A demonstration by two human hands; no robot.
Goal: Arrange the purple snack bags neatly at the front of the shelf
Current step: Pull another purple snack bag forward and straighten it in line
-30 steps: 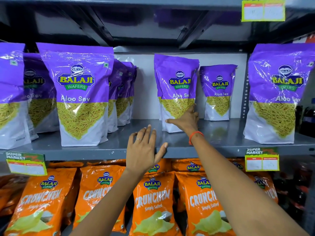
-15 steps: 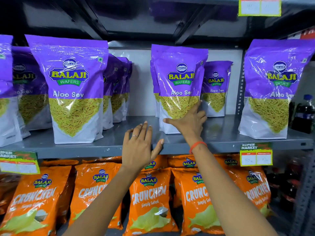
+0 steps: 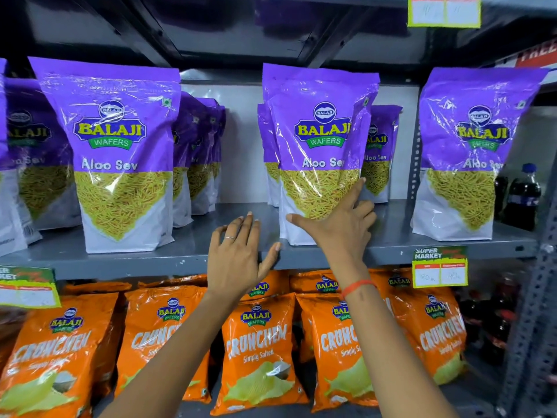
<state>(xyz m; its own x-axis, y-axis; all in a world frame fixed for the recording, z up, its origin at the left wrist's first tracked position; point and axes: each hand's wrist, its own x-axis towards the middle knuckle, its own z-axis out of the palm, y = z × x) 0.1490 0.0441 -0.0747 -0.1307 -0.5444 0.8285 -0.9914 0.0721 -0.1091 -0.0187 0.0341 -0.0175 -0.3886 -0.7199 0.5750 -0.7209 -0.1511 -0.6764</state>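
Purple snack bag (image 3: 319, 152) upright; right hand (image 3: 340, 227) spread flat against its front

orange chip bags (image 3: 259, 351), cola bottles (image 3: 523, 197) (dark), price tags (image 3: 440, 267)

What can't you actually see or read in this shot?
- Price tag figures: head view, too small and faint.
- Bag behind the middle purple bag: mostly hidden by it.
- Leftmost bag: cut off by the left edge.
- Right hand palm contact: hidden by its back.
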